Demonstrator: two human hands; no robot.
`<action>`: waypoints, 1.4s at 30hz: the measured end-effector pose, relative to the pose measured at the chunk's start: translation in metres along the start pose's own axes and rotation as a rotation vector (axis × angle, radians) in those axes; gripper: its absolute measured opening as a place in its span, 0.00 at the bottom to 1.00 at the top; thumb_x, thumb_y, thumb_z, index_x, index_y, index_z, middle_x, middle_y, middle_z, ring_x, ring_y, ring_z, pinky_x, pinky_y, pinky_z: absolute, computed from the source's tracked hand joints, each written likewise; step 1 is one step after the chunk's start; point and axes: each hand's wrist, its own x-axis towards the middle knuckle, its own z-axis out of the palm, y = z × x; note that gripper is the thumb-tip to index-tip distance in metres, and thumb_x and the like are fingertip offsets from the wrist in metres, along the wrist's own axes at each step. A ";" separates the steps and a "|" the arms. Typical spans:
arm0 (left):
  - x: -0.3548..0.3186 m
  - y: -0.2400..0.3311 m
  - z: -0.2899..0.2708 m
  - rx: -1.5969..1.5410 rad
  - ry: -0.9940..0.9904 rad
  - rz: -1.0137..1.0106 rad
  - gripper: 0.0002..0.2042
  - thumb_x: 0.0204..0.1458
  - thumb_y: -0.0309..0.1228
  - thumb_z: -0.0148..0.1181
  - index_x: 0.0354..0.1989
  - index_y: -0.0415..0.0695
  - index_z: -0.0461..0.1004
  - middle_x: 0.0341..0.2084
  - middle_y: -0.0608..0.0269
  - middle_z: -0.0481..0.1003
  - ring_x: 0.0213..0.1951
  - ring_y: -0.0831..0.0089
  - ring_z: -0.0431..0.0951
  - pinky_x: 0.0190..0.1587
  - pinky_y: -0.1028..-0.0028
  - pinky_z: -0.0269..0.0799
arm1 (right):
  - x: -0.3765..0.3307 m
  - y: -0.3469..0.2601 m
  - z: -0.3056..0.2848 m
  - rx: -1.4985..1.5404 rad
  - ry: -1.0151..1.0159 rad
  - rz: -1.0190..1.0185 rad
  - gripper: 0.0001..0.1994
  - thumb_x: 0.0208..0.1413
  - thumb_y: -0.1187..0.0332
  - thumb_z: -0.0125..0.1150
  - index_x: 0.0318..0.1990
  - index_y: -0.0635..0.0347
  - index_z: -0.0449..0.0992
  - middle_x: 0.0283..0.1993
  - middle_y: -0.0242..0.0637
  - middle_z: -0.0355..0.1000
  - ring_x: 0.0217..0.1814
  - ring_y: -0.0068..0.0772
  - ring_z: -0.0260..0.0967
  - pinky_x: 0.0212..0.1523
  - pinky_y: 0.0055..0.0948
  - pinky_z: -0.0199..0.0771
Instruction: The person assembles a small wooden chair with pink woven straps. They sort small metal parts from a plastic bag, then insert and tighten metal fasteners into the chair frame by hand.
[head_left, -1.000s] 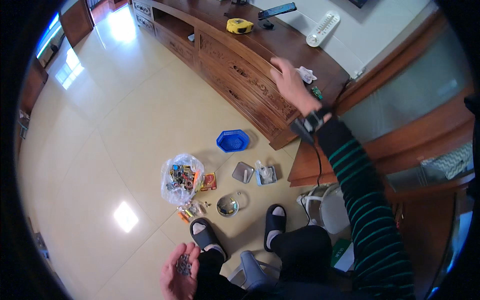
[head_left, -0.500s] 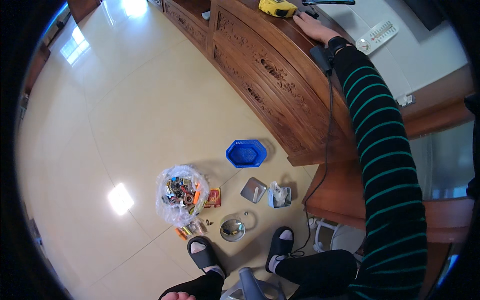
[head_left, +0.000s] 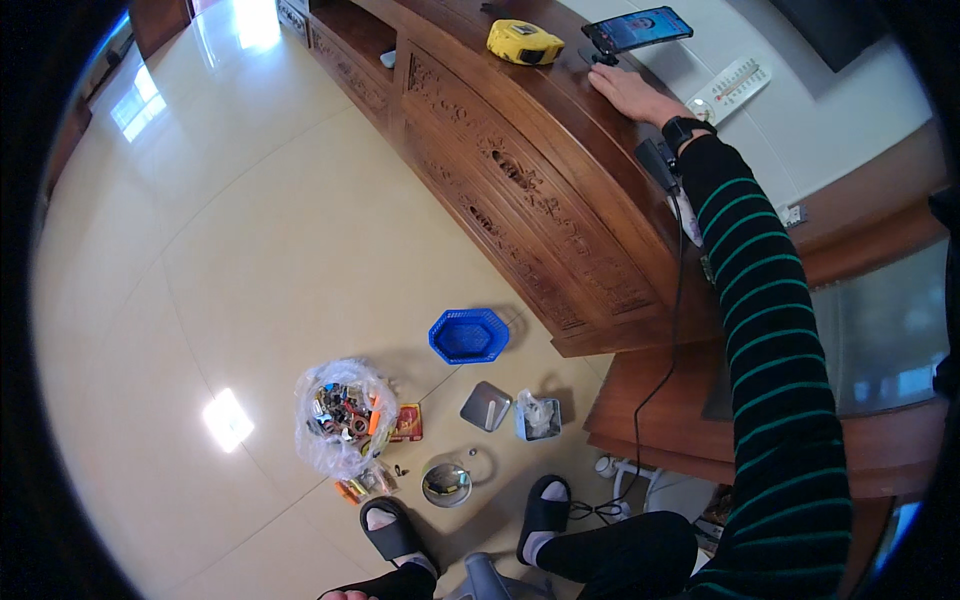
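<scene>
Beige tiled floor (head_left: 200,250), carved wooden worktop (head_left: 540,150) at upper right of frame. Right hand (head_left: 632,93) lies flat and open on the worktop, fingertips just short of the phone (head_left: 638,28) on its stand; nothing gripped yet. Yellow tape measure (head_left: 524,41) sits nearby. Left hand barely shows at bottom edge; state cannot be told. Bag of small parts (head_left: 340,415) and blue basket (head_left: 469,335) sit untouched, lower centre.

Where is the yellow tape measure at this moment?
In the head view, the yellow tape measure lies on the wooden cabinet, left of the phone and the right hand.
</scene>
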 end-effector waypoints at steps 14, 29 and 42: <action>-0.010 0.003 0.002 0.097 0.014 0.026 0.32 0.63 0.41 0.53 0.69 0.31 0.57 0.68 0.41 0.57 0.70 0.50 0.56 0.73 0.59 0.48 | -0.053 0.022 -0.008 0.081 -0.087 0.054 0.36 0.68 0.42 0.37 0.70 0.67 0.56 0.73 0.56 0.53 0.76 0.52 0.50 0.74 0.37 0.49; -0.012 -0.001 0.045 -0.364 -0.049 0.124 0.26 0.69 0.25 0.35 0.72 0.30 0.40 0.74 0.47 0.41 0.75 0.56 0.41 0.77 0.62 0.43 | -0.300 -0.214 -0.062 0.476 0.068 -0.234 0.29 0.55 0.54 0.63 0.55 0.71 0.66 0.54 0.59 0.68 0.59 0.56 0.66 0.60 0.44 0.67; -0.008 0.006 0.001 -0.007 -0.439 0.050 0.27 0.68 0.25 0.39 0.72 0.30 0.41 0.74 0.47 0.42 0.75 0.61 0.42 0.76 0.63 0.47 | -0.750 -0.171 -0.046 1.187 0.100 0.395 0.14 0.63 0.62 0.61 0.48 0.65 0.79 0.45 0.35 0.79 0.45 0.24 0.75 0.48 0.27 0.75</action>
